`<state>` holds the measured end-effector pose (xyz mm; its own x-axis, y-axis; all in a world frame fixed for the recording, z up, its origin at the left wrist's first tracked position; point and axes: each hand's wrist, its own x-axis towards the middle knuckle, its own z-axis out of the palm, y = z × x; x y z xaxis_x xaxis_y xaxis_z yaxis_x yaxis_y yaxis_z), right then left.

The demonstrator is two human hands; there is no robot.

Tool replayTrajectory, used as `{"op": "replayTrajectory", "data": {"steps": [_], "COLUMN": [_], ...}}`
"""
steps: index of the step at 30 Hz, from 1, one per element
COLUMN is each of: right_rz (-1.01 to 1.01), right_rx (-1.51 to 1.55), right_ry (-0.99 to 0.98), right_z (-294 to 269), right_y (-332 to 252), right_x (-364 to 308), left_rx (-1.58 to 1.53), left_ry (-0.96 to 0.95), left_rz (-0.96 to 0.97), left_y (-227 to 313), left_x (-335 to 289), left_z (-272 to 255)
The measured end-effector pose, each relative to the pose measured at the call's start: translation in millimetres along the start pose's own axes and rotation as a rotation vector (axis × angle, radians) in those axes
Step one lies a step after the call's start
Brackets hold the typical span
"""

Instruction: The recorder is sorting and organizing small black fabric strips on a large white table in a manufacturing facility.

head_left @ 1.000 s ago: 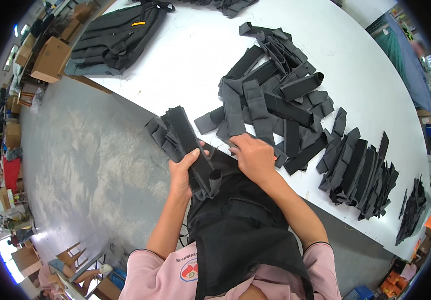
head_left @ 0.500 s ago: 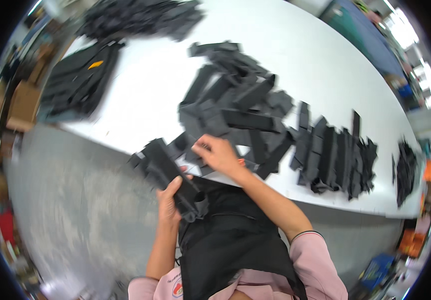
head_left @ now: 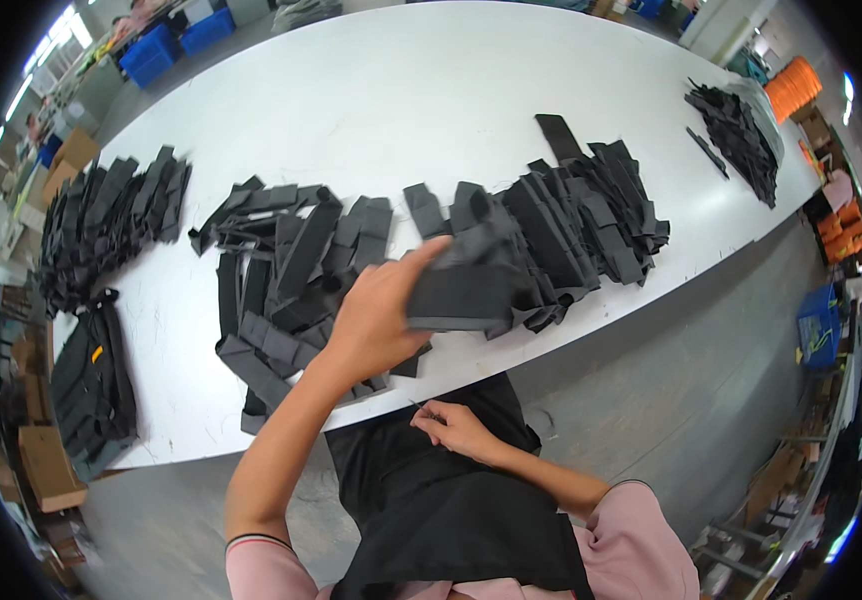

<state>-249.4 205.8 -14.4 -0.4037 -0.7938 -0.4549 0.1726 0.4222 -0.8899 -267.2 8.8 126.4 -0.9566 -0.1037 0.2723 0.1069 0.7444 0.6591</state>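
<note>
My left hand point(head_left: 376, 310) reaches out over the white table point(head_left: 351, 100), its fingers closed on a thick bundle of dark grey fabric strips point(head_left: 463, 298), blurred by motion. Just beyond and right of that bundle lies a row of similar strips point(head_left: 576, 215) laid side by side. Left of it spreads a loose heap of strips point(head_left: 286, 250), folded and crossing each other. My right hand point(head_left: 456, 430) is closed near the table's front edge, in front of my black apron point(head_left: 441, 510). A thin pointed thing sticks out of its fingers, too small to name.
At the left lie another pile of strips point(head_left: 116, 215) and a folded black fabric item point(head_left: 94, 390) with a yellow tag. A dark pile point(head_left: 736, 135) sits at the far right, near an orange roll point(head_left: 794, 90). Cardboard boxes point(head_left: 51, 467) stand beside the table's left end.
My view has turned toward the right. The left hand has carried the bundle from beside my body to the row of strips. My right hand has drawn back from the heap toward my apron.
</note>
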Motion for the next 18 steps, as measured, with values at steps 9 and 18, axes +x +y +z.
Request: {"op": "replayTrajectory", "data": {"steps": [9, 18], "right_rz": [-0.082, -0.144], "right_rx": [-0.047, 0.002], "right_ry": [0.044, 0.053], "right_z": [-24.2, -39.5], "right_y": [4.8, 21.8], "right_x": [0.1, -9.2], "left_rx": [0.486, 0.58], "left_ry": [-0.157, -0.118], "left_rz": [0.625, 0.723], "left_y": [33.6, 53.8], "left_x": [132.4, 170.6], "left_z": [83.2, 121.5]}}
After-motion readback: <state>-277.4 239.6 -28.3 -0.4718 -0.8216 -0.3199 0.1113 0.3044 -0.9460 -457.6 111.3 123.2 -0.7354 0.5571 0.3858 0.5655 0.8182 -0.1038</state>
